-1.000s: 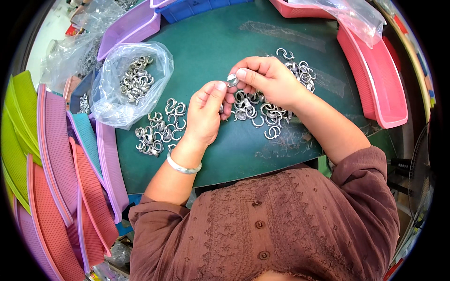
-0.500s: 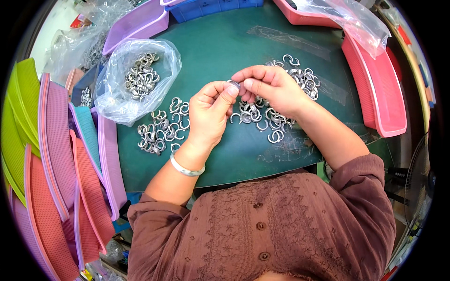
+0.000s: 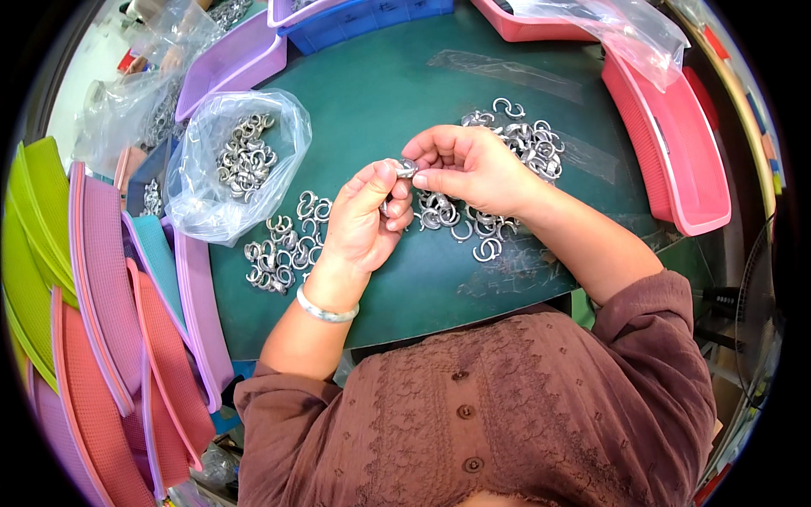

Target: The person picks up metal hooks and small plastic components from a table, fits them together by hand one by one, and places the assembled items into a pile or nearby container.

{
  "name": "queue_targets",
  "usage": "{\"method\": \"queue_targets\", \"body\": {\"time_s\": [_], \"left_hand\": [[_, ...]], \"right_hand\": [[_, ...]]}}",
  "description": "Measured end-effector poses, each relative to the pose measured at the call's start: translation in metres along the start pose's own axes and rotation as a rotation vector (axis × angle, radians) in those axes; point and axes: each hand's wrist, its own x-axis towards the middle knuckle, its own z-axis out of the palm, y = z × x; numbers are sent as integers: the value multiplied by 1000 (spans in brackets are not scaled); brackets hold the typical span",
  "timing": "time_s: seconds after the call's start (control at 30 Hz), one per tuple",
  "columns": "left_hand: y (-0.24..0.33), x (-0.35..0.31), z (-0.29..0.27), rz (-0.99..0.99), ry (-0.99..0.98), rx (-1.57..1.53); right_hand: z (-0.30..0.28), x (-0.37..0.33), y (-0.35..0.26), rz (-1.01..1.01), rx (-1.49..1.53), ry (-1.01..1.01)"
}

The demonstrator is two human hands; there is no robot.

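A small silvery open metal ring is held up above the table between my two hands. My left hand pinches it with thumb and forefinger, and part of another metal piece shows near its curled fingers. My right hand is closed on the ring's other side with thumb and fingertips. Below my right hand lies a heap of similar C-shaped metal rings. A second, smaller group of rings rests left of my left wrist. Farther left, a clear plastic bag stands open with more rings inside.
The green table is edged by a purple tray, a blue bin and pink trays. Another plastic bag hangs over the pink ones. Stacked coloured baskets stand at my left, a fan at right.
The ring has turned between my fingers, showing more of its curved side. My right forefinger has drawn in, and the left fingers have shifted slightly. The whole view has moved a little.
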Motion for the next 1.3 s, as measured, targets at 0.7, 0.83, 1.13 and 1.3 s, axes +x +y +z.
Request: {"method": "queue_targets", "body": {"time_s": [0.7, 0.83, 1.13, 1.3], "left_hand": [[10, 2, -8, 80, 206, -78], [10, 2, -11, 99, 143, -2], [8, 1, 2, -9, 257, 97], [6, 2, -3, -38, 169, 213]], "right_hand": [[-24, -2, -3, -404, -1300, 25], [-25, -2, -2, -359, -1329, 22], [-29, 5, 7, -387, -1195, 57], [-28, 4, -6, -222, -739, 4]]}}
